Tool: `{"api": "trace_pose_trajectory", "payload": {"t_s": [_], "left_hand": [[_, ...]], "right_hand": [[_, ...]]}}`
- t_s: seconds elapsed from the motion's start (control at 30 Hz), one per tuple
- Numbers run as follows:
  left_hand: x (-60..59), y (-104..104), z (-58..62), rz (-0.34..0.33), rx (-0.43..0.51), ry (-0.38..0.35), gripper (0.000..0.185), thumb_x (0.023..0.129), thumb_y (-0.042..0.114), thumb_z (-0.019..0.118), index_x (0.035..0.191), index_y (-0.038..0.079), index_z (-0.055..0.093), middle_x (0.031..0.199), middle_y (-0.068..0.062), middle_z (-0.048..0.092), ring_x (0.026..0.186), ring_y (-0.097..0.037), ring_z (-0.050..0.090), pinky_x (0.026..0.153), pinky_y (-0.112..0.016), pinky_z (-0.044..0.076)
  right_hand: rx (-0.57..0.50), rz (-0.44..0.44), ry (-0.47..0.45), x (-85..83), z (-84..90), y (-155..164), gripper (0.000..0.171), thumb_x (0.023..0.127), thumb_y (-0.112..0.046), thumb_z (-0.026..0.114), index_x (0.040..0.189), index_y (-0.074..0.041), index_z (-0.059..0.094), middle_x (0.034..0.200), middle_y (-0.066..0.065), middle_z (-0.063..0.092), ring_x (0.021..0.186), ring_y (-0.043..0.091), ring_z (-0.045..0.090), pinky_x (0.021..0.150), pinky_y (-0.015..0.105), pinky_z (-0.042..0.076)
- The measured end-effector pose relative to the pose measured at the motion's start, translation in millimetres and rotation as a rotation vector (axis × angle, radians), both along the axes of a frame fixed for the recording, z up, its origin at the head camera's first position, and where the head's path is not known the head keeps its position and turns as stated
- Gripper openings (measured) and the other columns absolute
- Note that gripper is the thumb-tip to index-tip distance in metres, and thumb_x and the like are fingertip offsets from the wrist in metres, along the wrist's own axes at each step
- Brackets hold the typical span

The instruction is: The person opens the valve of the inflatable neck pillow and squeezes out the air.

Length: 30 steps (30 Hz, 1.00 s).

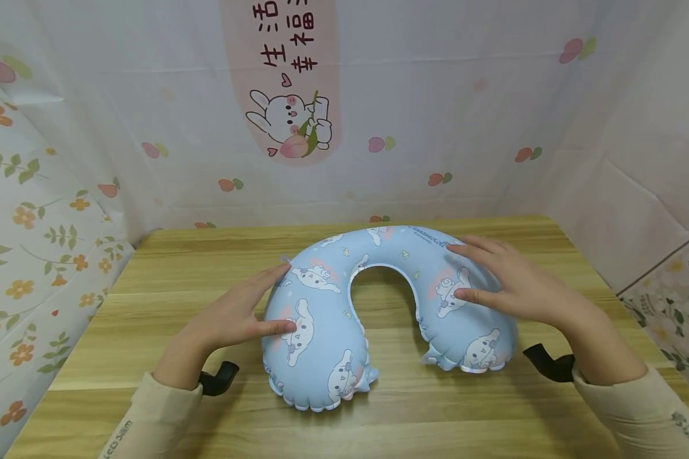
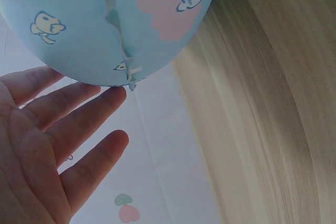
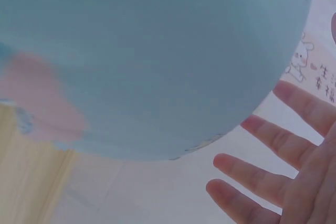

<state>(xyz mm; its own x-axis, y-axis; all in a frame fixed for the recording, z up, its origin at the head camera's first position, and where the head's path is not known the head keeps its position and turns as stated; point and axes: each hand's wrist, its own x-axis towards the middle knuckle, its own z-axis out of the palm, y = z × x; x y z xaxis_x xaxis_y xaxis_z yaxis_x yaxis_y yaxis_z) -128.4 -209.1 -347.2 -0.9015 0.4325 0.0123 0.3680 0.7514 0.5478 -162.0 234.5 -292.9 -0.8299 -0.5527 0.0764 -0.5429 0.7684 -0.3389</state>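
Note:
A puffed-up light blue inflatable neck pillow (image 1: 316, 319) with white cartoon dogs lies on the wooden table, its opening toward me. My left hand (image 1: 235, 312) rests against its left arm, thumb on top and fingers along the outer side. On the right arm of the pillow lies my right hand (image 1: 511, 280), fingers spread over the upper outer curve. In the left wrist view, straight fingers (image 2: 89, 108) reach the underside of the rounded pillow (image 2: 79, 30). The right wrist view has spread fingers (image 3: 262, 135) beside the bulging pillow (image 3: 157, 66).
The wooden table (image 1: 166, 287) extends around the pillow. A printed white cloth (image 1: 413, 115) with a rabbit picture hangs behind it, and a flowered cloth (image 1: 34, 255) is at the left. Black curved pieces (image 1: 221, 378) stick out by both wrists.

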Motion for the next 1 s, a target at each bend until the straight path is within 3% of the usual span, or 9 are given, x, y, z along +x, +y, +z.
{"api": "trace_pose_trajectory", "payload": {"t_s": [0.47,0.77,1.0], "left_hand": [[0.5,-1,1.0,0.003,-0.004,0.010,0.100,0.083,0.060,0.071,0.159,0.018,0.022,0.165,-0.008,0.024,0.151,-0.036,0.027,0.116,-0.062,0.030],[0.9,0,1.6,0.005,0.007,0.004,0.101,0.082,0.059,0.073,0.159,0.018,0.022,0.165,-0.008,0.024,0.151,-0.035,0.027,0.116,-0.061,0.030],[2.5,0,0.2,0.009,0.026,-0.010,0.103,0.080,0.059,0.074,0.159,0.018,0.023,0.165,-0.008,0.025,0.151,-0.034,0.026,0.117,-0.061,0.029]], "right_hand": [[-0.028,0.106,-0.034,-28.2,35.4,-28,0.072,0.091,-0.041,0.071,0.151,-0.014,0.042,0.157,0.014,0.040,0.146,0.040,0.033,0.114,0.065,0.029],[-0.052,0.156,-0.065,-43.5,45.0,-61,0.069,0.093,-0.040,0.069,0.151,-0.017,0.042,0.156,0.007,0.042,0.147,0.033,0.035,0.116,0.059,0.030],[-0.061,0.185,-0.150,-60.2,46.2,-85,0.066,0.094,-0.044,0.065,0.152,-0.023,0.041,0.155,0.001,0.045,0.147,0.028,0.036,0.117,0.056,0.031]]}}
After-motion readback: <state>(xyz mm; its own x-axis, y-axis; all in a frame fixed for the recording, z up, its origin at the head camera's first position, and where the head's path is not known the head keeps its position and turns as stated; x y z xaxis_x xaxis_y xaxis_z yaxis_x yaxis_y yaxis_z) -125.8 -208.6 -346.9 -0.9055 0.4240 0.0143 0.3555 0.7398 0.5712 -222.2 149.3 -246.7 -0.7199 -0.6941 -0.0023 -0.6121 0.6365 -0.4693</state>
